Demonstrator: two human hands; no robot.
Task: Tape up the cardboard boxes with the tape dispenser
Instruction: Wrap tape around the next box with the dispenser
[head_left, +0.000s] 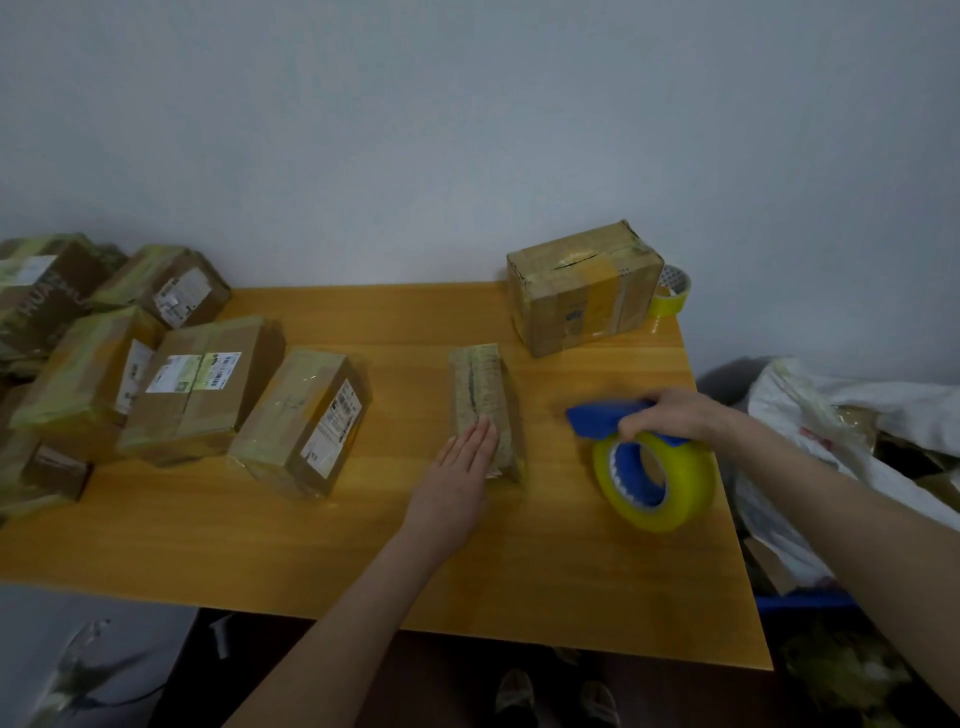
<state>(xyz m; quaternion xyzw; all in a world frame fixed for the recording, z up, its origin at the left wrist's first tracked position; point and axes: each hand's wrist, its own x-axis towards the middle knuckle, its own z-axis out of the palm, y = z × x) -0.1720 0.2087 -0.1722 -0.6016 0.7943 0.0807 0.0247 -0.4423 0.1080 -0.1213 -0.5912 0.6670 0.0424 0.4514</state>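
Two hands (464, 464) (670, 415) on box (475, 379), tape dispenser (597, 422).

Left hand (457, 467) flat on small box (483, 405), right hand (670, 415) gripping tape dispenser (644, 467).

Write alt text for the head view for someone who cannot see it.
A person's left hand lies flat on a small taped cardboard box on a wooden table, while the right hand grips a blue tape dispenser with yellow tape. More taped boxes lie at left.
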